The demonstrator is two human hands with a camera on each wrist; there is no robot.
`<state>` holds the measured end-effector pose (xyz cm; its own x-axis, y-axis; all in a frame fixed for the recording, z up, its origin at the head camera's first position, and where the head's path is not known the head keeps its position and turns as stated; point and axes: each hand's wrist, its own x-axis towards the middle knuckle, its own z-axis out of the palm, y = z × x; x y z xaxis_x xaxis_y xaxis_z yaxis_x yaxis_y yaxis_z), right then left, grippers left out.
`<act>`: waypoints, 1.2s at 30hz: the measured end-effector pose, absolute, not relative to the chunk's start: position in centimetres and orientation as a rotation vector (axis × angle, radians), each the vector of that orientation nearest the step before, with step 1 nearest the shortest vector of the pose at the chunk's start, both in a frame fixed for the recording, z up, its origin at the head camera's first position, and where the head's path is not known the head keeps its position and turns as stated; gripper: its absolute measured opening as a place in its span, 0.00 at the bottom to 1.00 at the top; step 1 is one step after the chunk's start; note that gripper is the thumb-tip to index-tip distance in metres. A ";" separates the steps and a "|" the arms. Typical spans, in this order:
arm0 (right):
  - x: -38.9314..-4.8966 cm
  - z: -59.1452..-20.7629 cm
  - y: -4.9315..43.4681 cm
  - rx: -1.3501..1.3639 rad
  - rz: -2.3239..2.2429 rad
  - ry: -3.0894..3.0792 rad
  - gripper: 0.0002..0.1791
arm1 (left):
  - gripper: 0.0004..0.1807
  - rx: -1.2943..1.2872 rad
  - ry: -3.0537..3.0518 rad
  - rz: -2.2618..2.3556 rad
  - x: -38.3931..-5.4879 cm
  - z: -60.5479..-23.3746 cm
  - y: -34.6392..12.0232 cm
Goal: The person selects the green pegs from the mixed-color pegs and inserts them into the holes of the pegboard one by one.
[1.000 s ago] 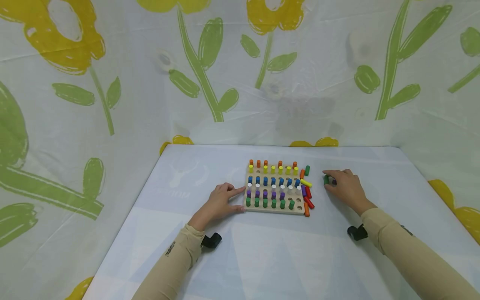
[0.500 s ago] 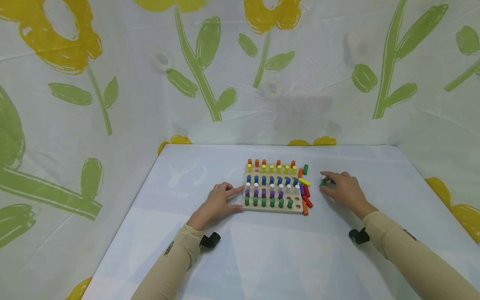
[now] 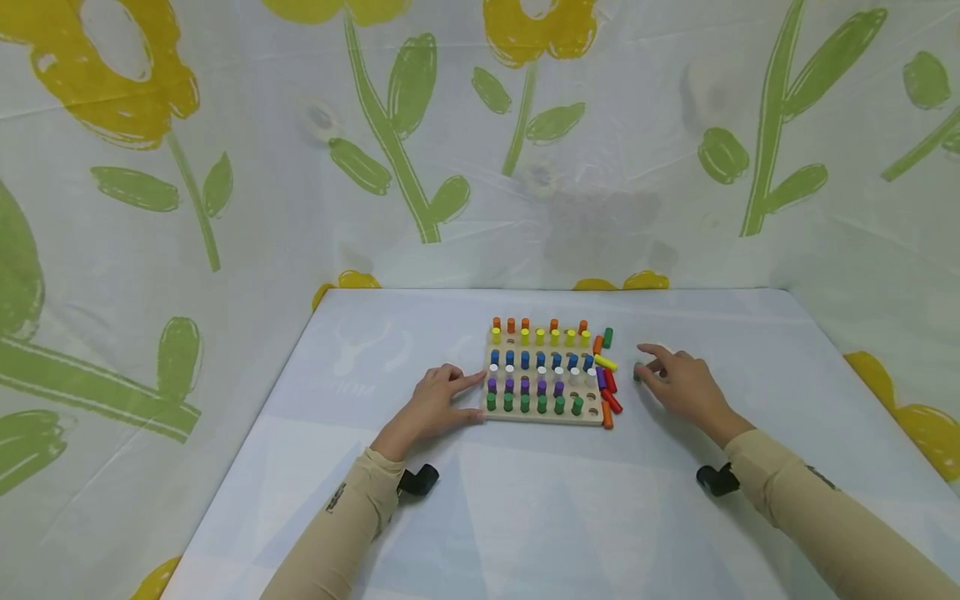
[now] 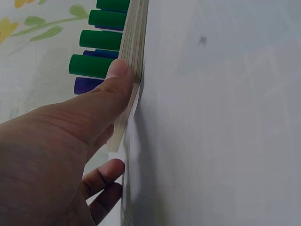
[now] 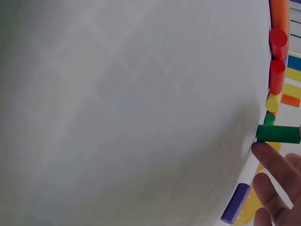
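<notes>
My left hand (image 3: 441,402) holds the left edge of a wooden pegboard (image 3: 551,420), its thumb on the near corner in the left wrist view. The board carries upright rows of green (image 3: 525,403), purple, white, blue, yellow (image 3: 555,337) and orange pegs, with some bare holes. Right of the board, my right hand (image 3: 688,387) has a green peg (image 5: 278,133) at the tips of its thumb and a finger. The index finger is held out above it. In the right wrist view that peg is upright, close over the table, with most of the thumb out of frame.
Loose pegs lie along the board's right side: red (image 3: 612,402), yellow (image 3: 606,363), orange (image 3: 607,414), purple and green (image 3: 608,337). A purple peg (image 5: 235,203) lies by my right fingers. Behind the white table (image 3: 525,517) hangs a flower-patterned curtain (image 3: 600,150).
My right hand has shifted slightly left toward the board with the green peg, and its index finger has spread away from the thumb. The left hand stays at the board's edge.
</notes>
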<state>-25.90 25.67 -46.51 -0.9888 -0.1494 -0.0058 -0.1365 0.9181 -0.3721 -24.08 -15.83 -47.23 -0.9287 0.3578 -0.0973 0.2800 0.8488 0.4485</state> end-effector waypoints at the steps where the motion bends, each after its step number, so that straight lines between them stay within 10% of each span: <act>1: -25.9 -46.5 25.7 -0.226 -0.584 3.045 0.31 | 0.41 0.496 2.850 0.652 -24.1 -47.3 -15.8; 36: -25.8 -46.4 25.9 -0.294 -0.657 3.126 0.23 | 0.42 0.494 2.845 0.654 -24.2 -47.5 -15.9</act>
<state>-25.79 25.93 -46.35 -0.9810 -0.1649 0.1022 -0.1921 0.8994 -0.3926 -24.17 -15.91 -47.52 -0.9284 0.3580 -0.0996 0.2785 0.8478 0.4512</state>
